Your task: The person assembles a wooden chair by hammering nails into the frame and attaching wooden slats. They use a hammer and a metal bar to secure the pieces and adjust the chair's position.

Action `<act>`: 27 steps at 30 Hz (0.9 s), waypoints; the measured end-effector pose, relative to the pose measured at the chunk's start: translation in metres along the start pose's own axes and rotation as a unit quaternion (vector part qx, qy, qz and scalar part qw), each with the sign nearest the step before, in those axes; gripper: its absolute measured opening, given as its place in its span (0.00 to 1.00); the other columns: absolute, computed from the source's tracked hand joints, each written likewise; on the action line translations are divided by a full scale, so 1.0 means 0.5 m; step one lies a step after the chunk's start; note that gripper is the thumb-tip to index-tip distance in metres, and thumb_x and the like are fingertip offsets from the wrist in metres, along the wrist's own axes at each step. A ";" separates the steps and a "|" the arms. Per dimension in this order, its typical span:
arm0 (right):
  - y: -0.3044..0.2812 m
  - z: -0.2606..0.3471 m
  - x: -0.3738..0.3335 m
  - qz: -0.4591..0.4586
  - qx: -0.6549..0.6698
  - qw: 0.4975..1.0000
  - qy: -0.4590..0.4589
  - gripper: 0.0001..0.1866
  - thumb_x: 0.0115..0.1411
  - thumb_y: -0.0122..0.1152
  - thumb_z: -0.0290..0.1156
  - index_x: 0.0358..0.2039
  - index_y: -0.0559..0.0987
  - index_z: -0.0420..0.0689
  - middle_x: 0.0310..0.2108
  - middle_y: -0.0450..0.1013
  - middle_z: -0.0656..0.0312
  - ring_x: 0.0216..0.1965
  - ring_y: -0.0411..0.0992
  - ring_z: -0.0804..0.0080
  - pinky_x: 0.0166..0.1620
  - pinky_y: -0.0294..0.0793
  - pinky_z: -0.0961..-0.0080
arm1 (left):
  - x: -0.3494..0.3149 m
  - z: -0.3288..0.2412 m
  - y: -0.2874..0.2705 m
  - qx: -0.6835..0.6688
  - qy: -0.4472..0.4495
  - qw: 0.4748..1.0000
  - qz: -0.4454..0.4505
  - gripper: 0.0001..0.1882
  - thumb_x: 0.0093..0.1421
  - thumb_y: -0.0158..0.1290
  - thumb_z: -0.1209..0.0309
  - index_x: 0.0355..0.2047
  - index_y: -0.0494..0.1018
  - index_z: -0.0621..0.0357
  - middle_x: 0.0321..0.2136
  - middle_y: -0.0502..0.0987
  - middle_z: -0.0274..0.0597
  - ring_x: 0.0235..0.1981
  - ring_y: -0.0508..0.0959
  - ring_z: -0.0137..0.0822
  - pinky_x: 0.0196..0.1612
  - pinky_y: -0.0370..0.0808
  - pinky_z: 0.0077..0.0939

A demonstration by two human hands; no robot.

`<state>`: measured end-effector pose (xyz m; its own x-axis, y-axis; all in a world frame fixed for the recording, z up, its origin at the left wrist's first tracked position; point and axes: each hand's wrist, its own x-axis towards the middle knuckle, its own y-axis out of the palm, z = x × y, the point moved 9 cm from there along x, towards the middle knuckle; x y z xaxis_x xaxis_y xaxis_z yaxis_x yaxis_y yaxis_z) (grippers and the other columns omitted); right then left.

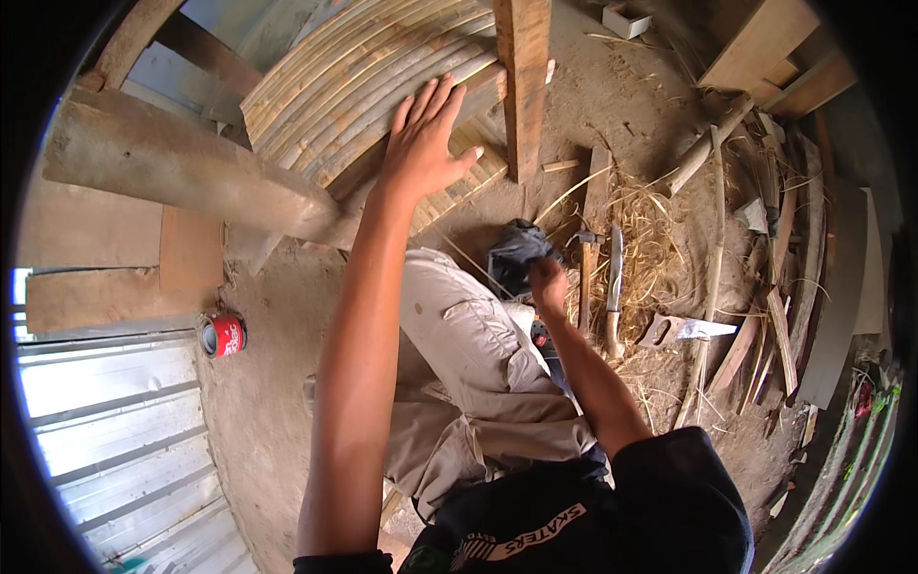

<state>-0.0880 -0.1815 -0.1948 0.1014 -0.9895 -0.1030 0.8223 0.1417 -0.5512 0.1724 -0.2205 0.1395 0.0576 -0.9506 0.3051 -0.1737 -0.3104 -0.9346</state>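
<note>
My left hand (pixel 426 153) lies on the edge of a slatted bamboo panel (pixel 373 81), fingers stretched forward and thumb apart. Lower down to the right, my right hand (pixel 548 287) is closed at the side of a dark crumpled bag (pixel 519 251) beside my knee; its fingertips are partly hidden. Just right of that hand, a hammer (pixel 586 277) lies on the ground with its head away from me. A knife with a long blade (pixel 615 277) is next to it. Farther right rests a handsaw (pixel 690 330) with a wooden handle.
An upright wooden post (pixel 523 86) stands at the panel's right side. A thick log (pixel 191 167) crosses at left, above a red can (pixel 225 337). Shavings (pixel 650 239) cover the dirt floor around the tools. Loose wood pieces (pixel 779 325) pile up along the right.
</note>
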 end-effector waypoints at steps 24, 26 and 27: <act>0.094 -0.066 0.084 0.161 -0.290 0.943 0.041 0.16 0.61 0.54 0.38 0.44 0.80 0.43 0.48 0.74 0.46 0.50 0.74 0.46 0.50 0.75 0.56 | -0.005 -0.002 0.007 0.016 -0.025 1.000 0.004 0.46 0.55 0.60 0.53 0.70 0.52 0.49 0.72 0.49 0.36 0.72 0.47 0.35 0.72 0.41 0.40; 0.094 -0.058 0.087 0.175 -0.272 0.946 0.024 0.14 0.59 0.56 0.37 0.41 0.80 0.43 0.42 0.77 0.46 0.46 0.75 0.45 0.49 0.75 0.55 | -0.005 -0.003 0.005 0.013 -0.023 1.000 0.001 0.46 0.55 0.60 0.52 0.70 0.52 0.48 0.72 0.49 0.36 0.72 0.47 0.34 0.73 0.41 0.40; 0.091 -0.058 0.088 0.175 -0.272 0.946 0.021 0.13 0.58 0.56 0.37 0.39 0.80 0.43 0.39 0.78 0.47 0.44 0.76 0.45 0.48 0.75 0.55 | -0.005 -0.002 0.007 0.017 -0.026 1.000 0.006 0.46 0.55 0.60 0.52 0.70 0.52 0.48 0.72 0.48 0.36 0.72 0.47 0.34 0.73 0.41 0.40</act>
<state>-0.0623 -0.2179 -0.2487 0.2826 -0.8792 -0.3835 0.3320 0.4648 -0.8208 0.1706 -0.2191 0.1355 0.1060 -0.9529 0.2842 -0.1412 -0.2973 -0.9443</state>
